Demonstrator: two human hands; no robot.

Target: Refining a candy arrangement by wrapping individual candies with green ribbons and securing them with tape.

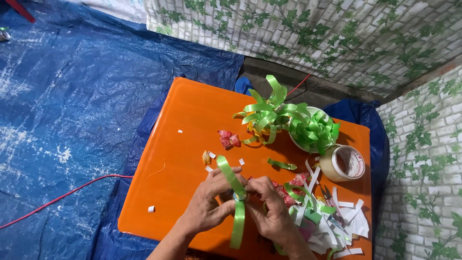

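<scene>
Looking down, I log a blue tarp (72, 120) on the floor, then an orange table (187, 125) on it. A heap of green ribbon curls (284, 118) lies at the far edge, a tape roll (342, 162) beside it. My left hand (207, 202) and right hand (272, 207) both pinch one green ribbon strip (236, 202) above the table's near edge. Red candy wrappers (228, 139) lie at the centre.
</scene>
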